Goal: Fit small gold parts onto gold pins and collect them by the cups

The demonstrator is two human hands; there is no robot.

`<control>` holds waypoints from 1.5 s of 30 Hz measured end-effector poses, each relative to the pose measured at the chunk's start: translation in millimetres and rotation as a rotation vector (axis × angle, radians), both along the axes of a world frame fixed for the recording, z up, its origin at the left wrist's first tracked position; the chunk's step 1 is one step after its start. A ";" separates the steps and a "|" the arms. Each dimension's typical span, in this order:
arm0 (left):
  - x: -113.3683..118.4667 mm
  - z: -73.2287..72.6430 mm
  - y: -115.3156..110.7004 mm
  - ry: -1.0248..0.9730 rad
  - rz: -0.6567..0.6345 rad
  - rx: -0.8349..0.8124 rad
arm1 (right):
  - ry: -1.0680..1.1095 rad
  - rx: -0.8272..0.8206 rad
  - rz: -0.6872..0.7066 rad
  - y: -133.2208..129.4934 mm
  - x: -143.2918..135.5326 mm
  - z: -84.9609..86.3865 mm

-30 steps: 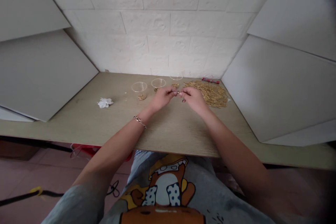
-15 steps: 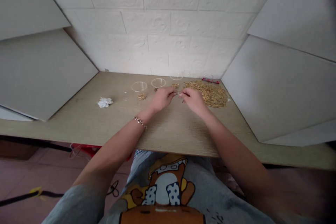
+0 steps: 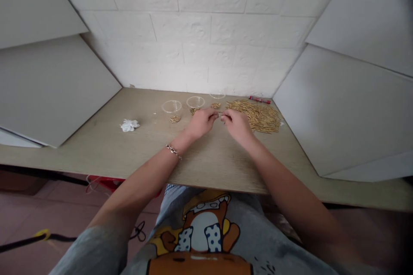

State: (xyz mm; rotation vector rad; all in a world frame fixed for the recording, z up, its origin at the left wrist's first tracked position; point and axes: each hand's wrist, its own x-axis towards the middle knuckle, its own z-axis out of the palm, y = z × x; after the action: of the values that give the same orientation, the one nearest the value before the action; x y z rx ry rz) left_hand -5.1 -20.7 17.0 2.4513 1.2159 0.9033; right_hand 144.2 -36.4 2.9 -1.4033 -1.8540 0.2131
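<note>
My left hand (image 3: 202, 122), with a chain bracelet (image 3: 173, 151) at its wrist, is closed, thumb and fingers pinched together above the table. Facing it, my right hand (image 3: 237, 123) is also in a pinch. A thin, small stick-like piece (image 3: 220, 114) spans the narrow gap between the fingertips, its ends hidden by them. Right behind my right hand spreads a large pile of thin gold-coloured sticks (image 3: 263, 116). Small heaps of gold-coloured pieces lie near my left hand: one heap (image 3: 174, 119) to its left, another (image 3: 194, 111) partly behind it, a third (image 3: 215, 105) beyond the fingers.
Clear round plastic lids or shallow cups (image 3: 171, 106) stand along the back, with another (image 3: 195, 102) beside it. A red tube-like object (image 3: 259, 100) lies by the wall. Crumpled white material (image 3: 129, 125) sits at left. Grey-white panels (image 3: 358, 107) flank the wooden table (image 3: 216, 167).
My fingertips still meet at nearly the same spot, and the right fingers look more tucked in. The view has shifted very slightly; the piles and lids stay put.
</note>
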 end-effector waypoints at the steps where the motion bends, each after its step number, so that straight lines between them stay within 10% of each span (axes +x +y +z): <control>1: 0.1 0.2 -0.2 0.002 0.000 0.000 | -0.022 0.013 -0.002 -0.3 -0.2 -0.2; 45: -2.1 -0.8 3.6 0.106 -0.036 0.081 | -0.253 0.039 0.039 -1.4 2.1 1.0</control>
State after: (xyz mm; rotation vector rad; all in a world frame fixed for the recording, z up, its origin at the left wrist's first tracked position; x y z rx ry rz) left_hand -7.2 -17.1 16.2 2.6064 1.1872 0.8389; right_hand 146.3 -37.8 3.9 -1.4210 -2.0798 0.0186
